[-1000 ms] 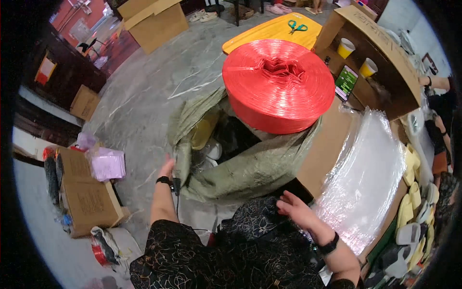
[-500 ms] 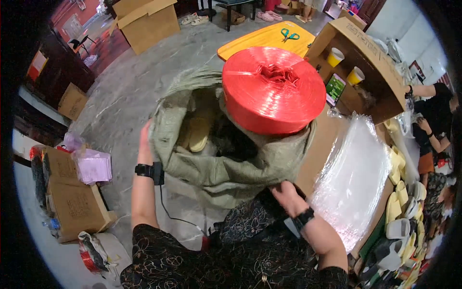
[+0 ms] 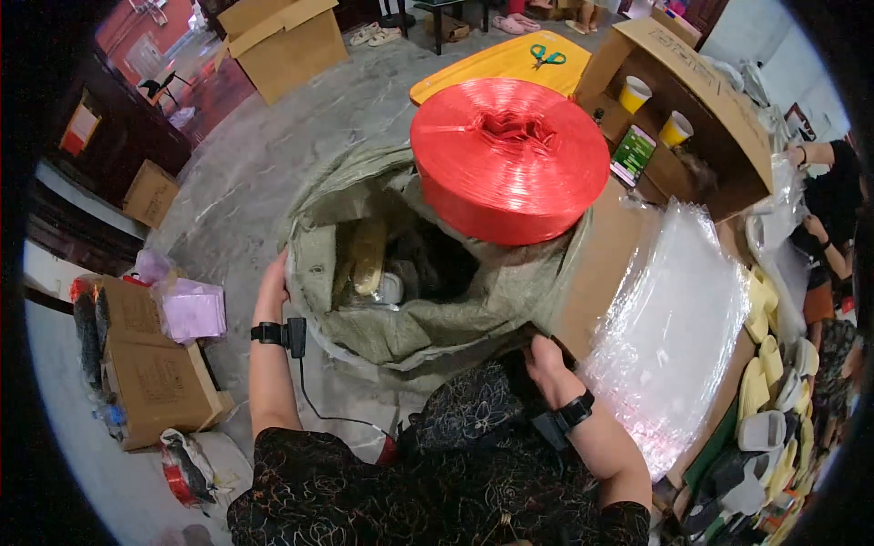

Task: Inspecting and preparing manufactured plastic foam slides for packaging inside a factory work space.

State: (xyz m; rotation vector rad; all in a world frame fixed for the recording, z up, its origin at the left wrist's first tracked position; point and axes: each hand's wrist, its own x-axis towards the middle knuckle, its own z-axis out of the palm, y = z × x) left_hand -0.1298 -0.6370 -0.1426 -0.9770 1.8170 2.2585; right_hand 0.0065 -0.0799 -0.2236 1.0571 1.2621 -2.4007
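A large grey-green woven sack [image 3: 410, 341] gapes in front of me, its rim folded outward. Inside lie yellow footwear [image 3: 367, 259] and something whitish in clear wrapping; the deeper part is dark. My left hand [image 3: 275, 278] is closed on the sack's left side, with its fingertips partly hidden by the fabric. At the near right edge, my right hand [image 3: 546, 360] is curled round the fabric. A big roll of shiny red plastic twine [image 3: 514, 164] rests on the sack's far right rim, covering part of the opening.
Clear plastic bags [image 3: 669, 337] lie on cardboard to the right, before an open carton [image 3: 710, 109] with yellow cups and a phone [image 3: 634, 155]. Scissors [image 3: 548, 57] rest on a yellow board [image 3: 492, 68]. Slippers [image 3: 756, 387] crowd the right; another person's arm [image 3: 819, 153] is beyond.
The sack's near rim has dropped slightly and spread wider, showing more of the footwear inside. My hands stay at the same sides of the sack. The view has shifted a little.
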